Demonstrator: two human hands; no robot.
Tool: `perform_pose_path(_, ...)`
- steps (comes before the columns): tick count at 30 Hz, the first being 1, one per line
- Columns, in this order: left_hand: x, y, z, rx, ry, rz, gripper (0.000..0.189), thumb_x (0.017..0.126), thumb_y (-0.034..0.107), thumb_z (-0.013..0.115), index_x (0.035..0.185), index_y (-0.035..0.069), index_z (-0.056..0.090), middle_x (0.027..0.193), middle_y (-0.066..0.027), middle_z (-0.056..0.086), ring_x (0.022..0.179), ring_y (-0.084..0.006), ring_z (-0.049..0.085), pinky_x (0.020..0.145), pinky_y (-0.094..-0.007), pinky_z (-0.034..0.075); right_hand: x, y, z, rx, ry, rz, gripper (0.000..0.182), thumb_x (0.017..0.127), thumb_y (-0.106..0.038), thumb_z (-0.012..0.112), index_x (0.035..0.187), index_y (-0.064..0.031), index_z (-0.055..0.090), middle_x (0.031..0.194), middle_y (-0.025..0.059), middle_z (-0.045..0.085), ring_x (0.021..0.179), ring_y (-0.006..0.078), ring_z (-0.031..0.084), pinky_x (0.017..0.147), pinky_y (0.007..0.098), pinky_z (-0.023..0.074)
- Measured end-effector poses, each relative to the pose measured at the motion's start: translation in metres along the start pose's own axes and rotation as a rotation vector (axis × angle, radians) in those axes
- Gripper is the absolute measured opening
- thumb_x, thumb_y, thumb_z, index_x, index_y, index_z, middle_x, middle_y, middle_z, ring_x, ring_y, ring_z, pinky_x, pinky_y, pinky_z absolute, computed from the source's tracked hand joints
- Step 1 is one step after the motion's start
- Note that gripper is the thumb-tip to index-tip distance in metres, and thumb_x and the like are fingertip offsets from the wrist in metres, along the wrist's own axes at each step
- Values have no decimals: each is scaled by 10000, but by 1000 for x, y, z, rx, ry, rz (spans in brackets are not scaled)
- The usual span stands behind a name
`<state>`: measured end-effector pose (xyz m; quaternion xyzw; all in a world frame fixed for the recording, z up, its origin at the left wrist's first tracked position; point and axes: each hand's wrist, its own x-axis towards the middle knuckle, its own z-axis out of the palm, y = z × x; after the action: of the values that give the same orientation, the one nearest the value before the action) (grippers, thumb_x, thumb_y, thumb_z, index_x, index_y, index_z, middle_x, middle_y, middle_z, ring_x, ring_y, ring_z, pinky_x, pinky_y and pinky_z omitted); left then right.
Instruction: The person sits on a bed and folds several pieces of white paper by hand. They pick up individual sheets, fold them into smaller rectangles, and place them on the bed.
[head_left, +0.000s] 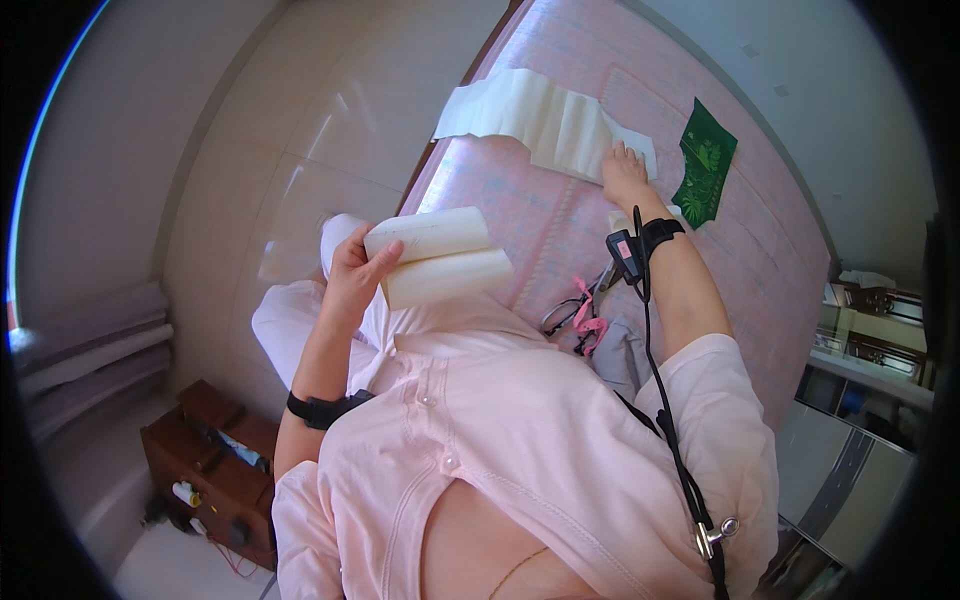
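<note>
My left hand (358, 266) grips a folded sheet of cream paper (450, 259) above my lap, the thumb on top. Faint pencil-like lines mark its upper fold. On the pink bedspread (555, 225), my right hand (625, 174) lies with its fingers on the right end of several pale paper pieces (525, 120). These lie overlapping, with curved and uneven cut edges, and reach to the bed's edge. Beyond the right hand is a dark green patterned piece (706, 161) with a curved side. A small cream piece (621, 220) shows partly behind my right wrist.
Scissors (602, 285), a pink ribbon (589, 322) and a grey cloth (621, 352) lie beside my right hip. A black cable (651, 352) hangs along my right arm. A brown wooden cabinet (217, 480) stands at lower left, on the floor side.
</note>
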<state>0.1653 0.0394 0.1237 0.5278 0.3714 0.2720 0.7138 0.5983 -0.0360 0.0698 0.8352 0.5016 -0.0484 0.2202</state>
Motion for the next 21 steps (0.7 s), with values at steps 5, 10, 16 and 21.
perform_pose_path(5, 1, 4, -2, -8, -4, 7, 206, 885, 186, 664, 993, 20, 609, 881, -10, 632, 804, -73, 567, 727, -222, 457, -1, -18, -24, 92, 52, -64, 463, 742, -38, 600, 1195, 42, 544, 1342, 215, 403, 1224, 356, 431, 992, 464, 393)
perform_pose_path(10, 2, 3, -3, -12, -13, 39, 188, 885, 183, 663, 974, 27, 608, 871, -3, 629, 795, -71, 560, 722, -220, 452, 13, -20, 21, 175, 70, -147, 469, 771, -82, 566, 1214, 54, 493, 1303, 233, 434, 1204, 363, 460, 986, 456, 405)
perform_pose_path(16, -6, 0, -7, -65, 28, 22, 164, 887, 181, 661, 941, 38, 604, 858, 6, 623, 785, -62, 552, 717, -211, 443, 7, -38, 3, 256, 64, -54, 427, 837, -208, 532, 1186, 32, 482, 1182, 229, 519, 1125, 379, 523, 945, 468, 428)
perform_pose_path(21, -8, -7, -11, -71, 18, 27, 168, 885, 183, 663, 951, 40, 605, 863, 7, 625, 787, -61, 551, 721, -211, 444, 6, -41, 8, 252, 154, -38, 393, 858, -273, 521, 1121, 17, 488, 1122, 226, 542, 1039, 389, 576, 868, 506, 450)
